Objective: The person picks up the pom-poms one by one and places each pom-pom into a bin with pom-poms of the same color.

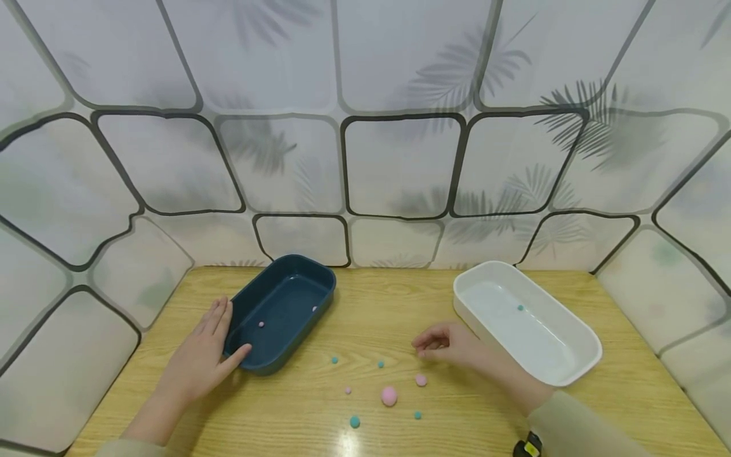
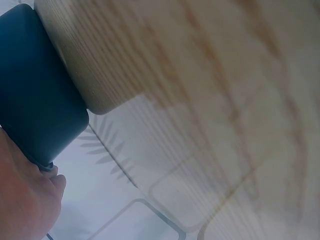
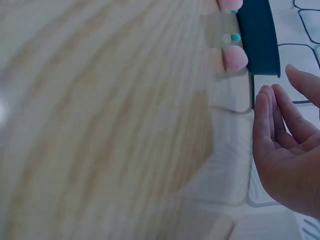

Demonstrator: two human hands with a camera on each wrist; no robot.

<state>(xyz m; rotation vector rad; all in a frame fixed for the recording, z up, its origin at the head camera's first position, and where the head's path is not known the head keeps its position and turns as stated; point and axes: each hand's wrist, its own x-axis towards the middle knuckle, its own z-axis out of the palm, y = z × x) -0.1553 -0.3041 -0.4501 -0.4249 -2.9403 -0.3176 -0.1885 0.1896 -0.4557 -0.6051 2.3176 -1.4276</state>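
My left hand (image 1: 200, 358) rests against the left side of a dark blue rectangular dish (image 1: 285, 343), its fingers straight along the outside and its thumb over the near rim. Two small pink balls (image 1: 261, 324) lie inside that dish. My right hand (image 1: 448, 343) hovers over the table with loosely bent fingers, thumb apart in the right wrist view, holding nothing. Nearest to it is a pink ball (image 1: 421, 380). A larger pink ball (image 1: 389, 397), a tiny pink ball (image 1: 348, 390) and several teal balls (image 1: 355, 421) are scattered between the dishes.
A white rectangular dish (image 1: 571, 362) stands at the right, with one teal ball (image 1: 520, 308) in it; my right forearm passes by its near left side. The wooden table (image 1: 394, 298) ends at patterned walls (image 1: 400, 165) behind and on both sides.
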